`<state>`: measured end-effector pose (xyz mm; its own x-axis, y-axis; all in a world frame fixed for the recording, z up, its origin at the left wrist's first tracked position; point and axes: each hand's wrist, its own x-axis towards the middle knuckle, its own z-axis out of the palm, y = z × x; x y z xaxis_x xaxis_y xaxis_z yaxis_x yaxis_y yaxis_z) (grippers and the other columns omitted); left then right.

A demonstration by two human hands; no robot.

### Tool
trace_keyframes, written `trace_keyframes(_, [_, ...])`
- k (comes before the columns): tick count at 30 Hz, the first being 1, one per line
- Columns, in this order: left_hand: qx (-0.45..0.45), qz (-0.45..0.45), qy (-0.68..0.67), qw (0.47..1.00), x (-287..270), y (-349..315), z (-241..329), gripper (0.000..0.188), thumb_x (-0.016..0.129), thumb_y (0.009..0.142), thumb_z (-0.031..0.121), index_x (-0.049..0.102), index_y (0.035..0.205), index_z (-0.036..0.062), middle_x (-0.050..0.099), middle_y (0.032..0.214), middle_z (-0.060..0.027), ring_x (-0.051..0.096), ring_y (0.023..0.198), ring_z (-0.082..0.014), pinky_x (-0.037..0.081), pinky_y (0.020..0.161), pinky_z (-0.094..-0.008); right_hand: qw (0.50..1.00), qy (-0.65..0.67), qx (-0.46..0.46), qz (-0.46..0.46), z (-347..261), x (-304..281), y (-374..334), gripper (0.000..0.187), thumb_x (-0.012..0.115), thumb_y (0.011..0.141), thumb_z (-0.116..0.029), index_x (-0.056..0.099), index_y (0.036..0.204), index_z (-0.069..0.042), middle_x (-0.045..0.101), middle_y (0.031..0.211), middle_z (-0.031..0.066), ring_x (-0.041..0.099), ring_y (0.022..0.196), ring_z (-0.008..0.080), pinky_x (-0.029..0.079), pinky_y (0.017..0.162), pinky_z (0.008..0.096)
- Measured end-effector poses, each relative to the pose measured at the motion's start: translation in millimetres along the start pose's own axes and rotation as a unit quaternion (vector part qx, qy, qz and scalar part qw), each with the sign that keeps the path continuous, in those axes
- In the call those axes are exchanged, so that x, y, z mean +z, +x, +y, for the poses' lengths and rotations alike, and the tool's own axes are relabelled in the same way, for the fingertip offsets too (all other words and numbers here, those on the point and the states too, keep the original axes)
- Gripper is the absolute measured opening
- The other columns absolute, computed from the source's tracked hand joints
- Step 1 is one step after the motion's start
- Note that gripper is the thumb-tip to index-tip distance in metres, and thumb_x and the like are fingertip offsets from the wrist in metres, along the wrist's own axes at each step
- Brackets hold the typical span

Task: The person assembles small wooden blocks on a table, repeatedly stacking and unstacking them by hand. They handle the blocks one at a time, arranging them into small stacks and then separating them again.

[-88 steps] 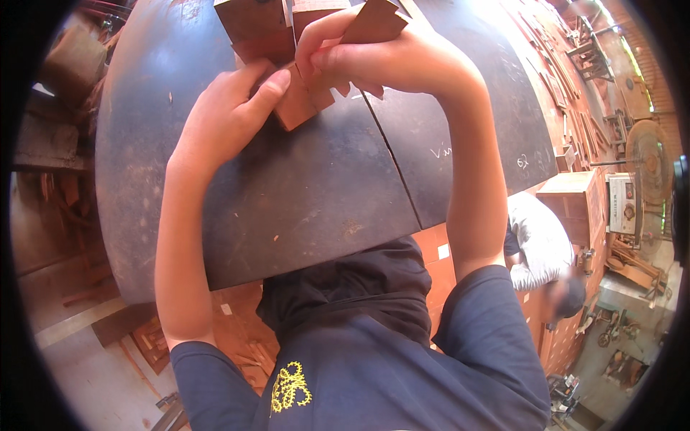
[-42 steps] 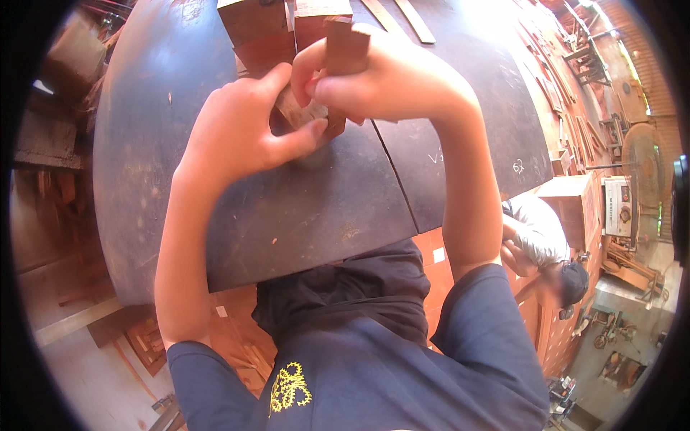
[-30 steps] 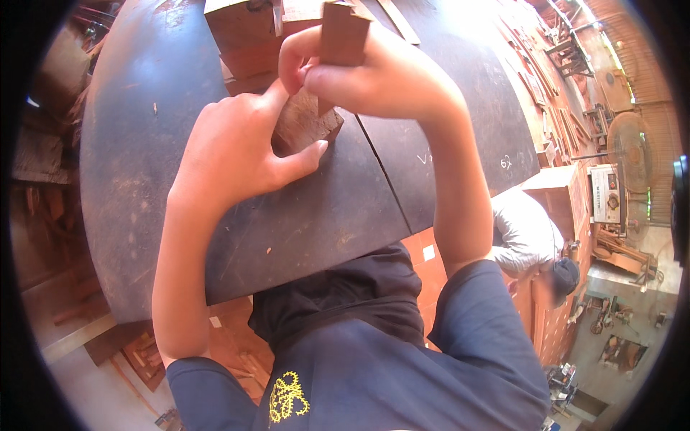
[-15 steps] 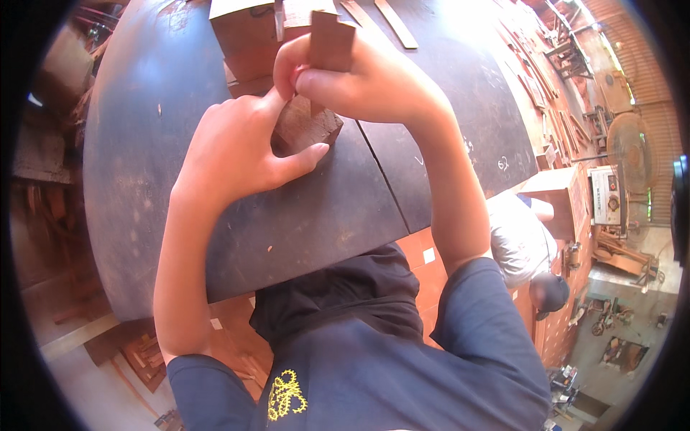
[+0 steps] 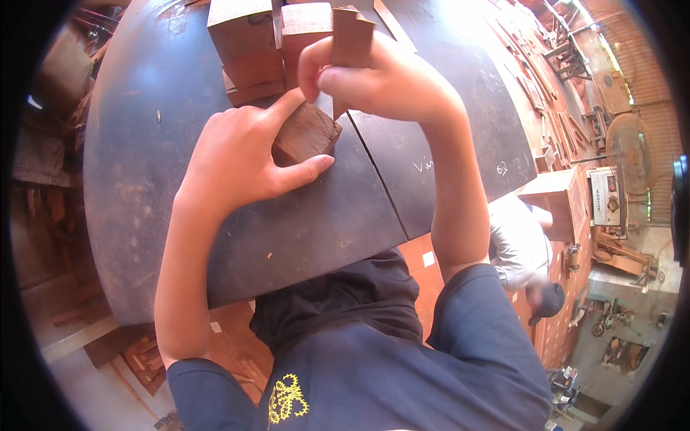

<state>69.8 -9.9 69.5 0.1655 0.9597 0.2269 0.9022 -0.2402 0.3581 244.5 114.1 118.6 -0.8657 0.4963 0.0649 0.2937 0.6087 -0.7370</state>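
On the dark table, my left hand grips a small wooden block, its thumb along the near side and its index finger at the far side. The block's rough end faces right. Pinched in my right hand is a flat brown strip of wood with a stepped top end. It stands upright, and its lower tip comes down beside the block's far right corner. Whether tip and block touch, I cannot tell.
Larger wooden blocks are stacked just beyond my hands. A thin wooden slat lies farther back. A narrow dark seam crosses the tabletop. On the right, a person in a grey shirt bends near a wooden box.
My right hand has moved right with the strip, from over the block to its right corner. More of the block's top shows. My left hand has barely shifted.
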Motion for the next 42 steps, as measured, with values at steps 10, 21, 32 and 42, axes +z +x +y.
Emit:
trace_keyframes(10, [-0.001,-0.005,-0.024,1.000,-1.4,-0.7,5.1,0.067,0.072,0.078,0.052,0.057,0.123,0.0052,0.066,0.070,-0.0187,0.067,0.069,-0.0377,0.053,0.065,-0.0440,0.956,-0.266,-0.075,0.096,4.4,11.8,-1.8,0.016,0.059,0.080,-0.017,0.071,0.083,-0.006,0.067,0.074,0.0171,0.065,0.069,0.0358,0.051,0.067,0.0440])
trace_keyframes(21, [0.003,-0.005,-0.022,1.000,-0.7,0.0,3.4,0.069,0.072,0.079,0.051,0.055,0.125,0.0041,0.066,0.071,-0.0181,0.067,0.070,-0.0379,0.054,0.066,-0.0442,0.979,-0.077,-0.131,0.138,2.9,5.3,1.1,0.016,0.058,0.079,-0.016,0.070,0.084,-0.006,0.064,0.070,0.0138,0.062,0.064,0.0312,0.050,0.065,0.0396])
trace_keyframes(32, [-0.009,-0.025,-0.033,0.999,1.0,1.6,5.8,0.072,0.074,0.077,0.051,0.055,0.127,0.0014,0.067,0.073,-0.0189,0.068,0.070,-0.0374,0.055,0.068,-0.0441,0.975,-0.179,-0.073,0.108,-9.8,14.4,-1.0,0.015,0.061,0.082,-0.019,0.070,0.084,-0.006,0.067,0.076,0.0172,0.065,0.074,0.0368,0.052,0.071,0.0442])
trace_keyframes(42, [-0.001,-0.003,-0.055,0.998,4.9,1.5,3.8,0.067,0.074,0.076,0.048,0.056,0.124,0.0049,0.067,0.073,-0.0195,0.068,0.070,-0.0381,0.054,0.066,-0.0442,0.996,-0.021,-0.054,0.068,4.8,11.8,0.2,0.020,0.059,0.081,-0.019,0.074,0.089,-0.008,0.069,0.077,0.0143,0.066,0.071,0.0329,0.052,0.071,0.0399])
